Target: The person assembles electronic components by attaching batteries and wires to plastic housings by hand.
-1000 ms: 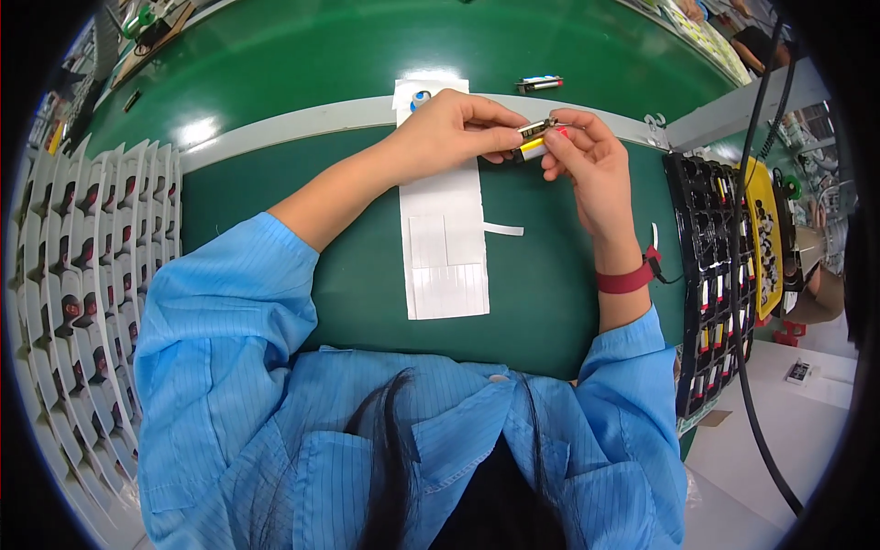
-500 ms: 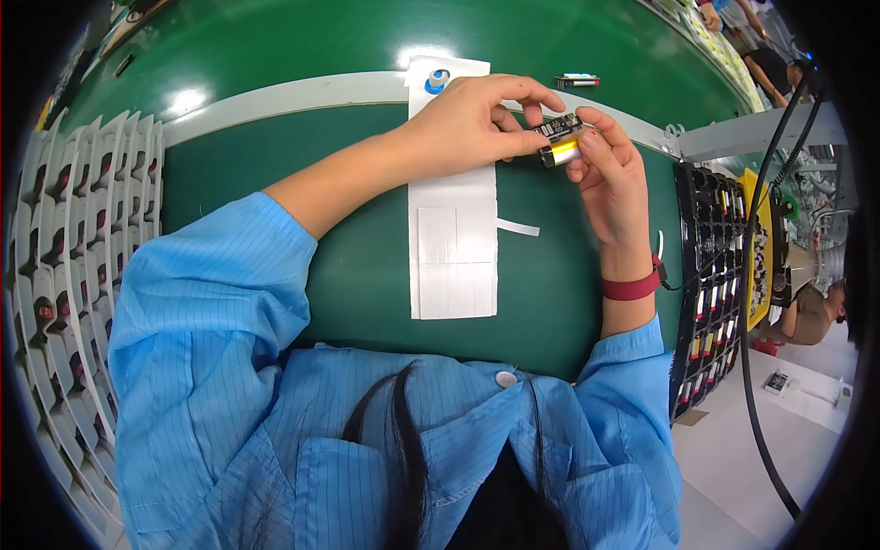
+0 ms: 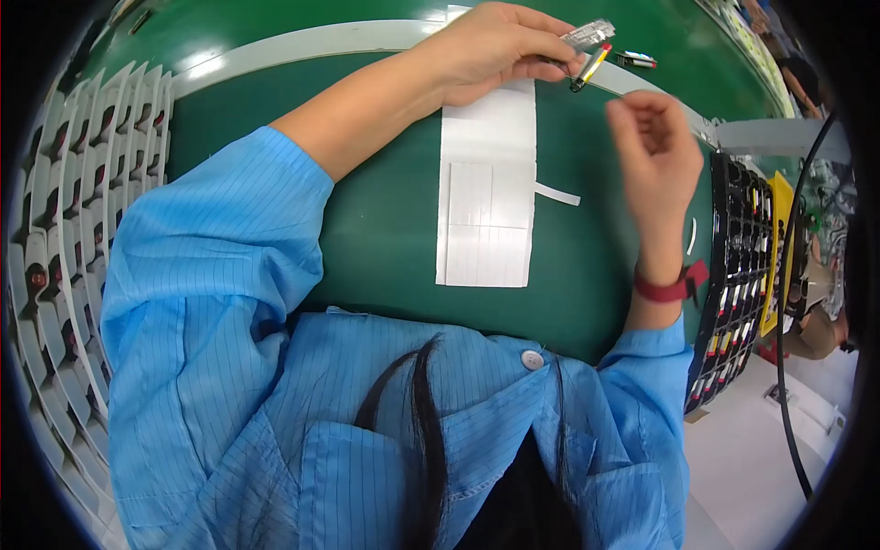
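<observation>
At the far side of the green mat, my left hand (image 3: 500, 53) is closed on a small battery assembly. A thin battery cell (image 3: 596, 64), yellow and white with a red end, sticks out past the fingertips beside a shiny silvery piece (image 3: 589, 35). My right hand (image 3: 658, 151) is raised over the mat to the right, apart from the assembly and slightly blurred. Its fingers are curled with a gap to the thumb, and nothing shows between them. Under my left hand lies a white sheet (image 3: 486, 247) with pale rectangular pads stuck on it.
A white strip (image 3: 557, 194) juts from the sheet's right side. Another battery piece (image 3: 637, 60) lies on the green surface beyond. White racks (image 3: 87, 192) with dark and red parts stand left. On the right are a black tray (image 3: 733, 266) of cells, a yellow bin (image 3: 777, 247) and a black cable (image 3: 781, 367).
My right hand has let go of the battery assembly and drawn away to the right. My left hand keeps it, now turned and farther from me. The whole view has shifted somewhat.
</observation>
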`<state>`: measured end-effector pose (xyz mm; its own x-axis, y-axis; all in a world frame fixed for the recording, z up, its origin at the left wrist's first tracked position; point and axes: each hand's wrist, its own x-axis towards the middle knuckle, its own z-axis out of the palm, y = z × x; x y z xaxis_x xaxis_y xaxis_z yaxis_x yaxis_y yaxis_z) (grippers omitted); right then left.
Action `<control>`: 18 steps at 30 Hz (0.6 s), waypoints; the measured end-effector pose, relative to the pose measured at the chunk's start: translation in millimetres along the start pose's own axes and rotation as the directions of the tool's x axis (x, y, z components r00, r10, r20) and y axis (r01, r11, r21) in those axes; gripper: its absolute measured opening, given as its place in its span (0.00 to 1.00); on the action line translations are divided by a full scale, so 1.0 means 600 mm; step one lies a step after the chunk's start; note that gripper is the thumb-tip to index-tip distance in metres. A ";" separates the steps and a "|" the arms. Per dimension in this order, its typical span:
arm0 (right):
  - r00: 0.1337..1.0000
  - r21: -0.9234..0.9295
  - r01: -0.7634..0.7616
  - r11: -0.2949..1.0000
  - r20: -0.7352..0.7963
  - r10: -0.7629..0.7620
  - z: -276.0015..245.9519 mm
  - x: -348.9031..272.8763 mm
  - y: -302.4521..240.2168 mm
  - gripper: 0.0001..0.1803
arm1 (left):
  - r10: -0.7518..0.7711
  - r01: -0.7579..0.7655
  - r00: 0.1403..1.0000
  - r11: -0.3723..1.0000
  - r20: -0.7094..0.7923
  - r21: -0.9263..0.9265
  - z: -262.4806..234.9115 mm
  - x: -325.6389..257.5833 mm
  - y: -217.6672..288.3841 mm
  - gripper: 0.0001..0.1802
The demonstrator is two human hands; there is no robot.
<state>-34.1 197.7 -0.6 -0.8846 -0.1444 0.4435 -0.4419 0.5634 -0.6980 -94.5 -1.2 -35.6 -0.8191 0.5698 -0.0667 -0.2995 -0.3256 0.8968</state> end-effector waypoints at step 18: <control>0.668 -0.036 -0.176 0.984 0.730 0.146 0.071 -0.007 -0.105 0.12 | 0.083 -0.077 0.994 0.994 -0.073 0.078 0.036 -0.024 -0.020 0.16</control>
<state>-8.8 128.2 17.8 -0.7639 -0.6081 -0.2160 -0.2742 0.6089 -0.7444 -68.6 10.8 -35.6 -0.8745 0.4845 -0.0238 -0.1965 -0.3090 0.9305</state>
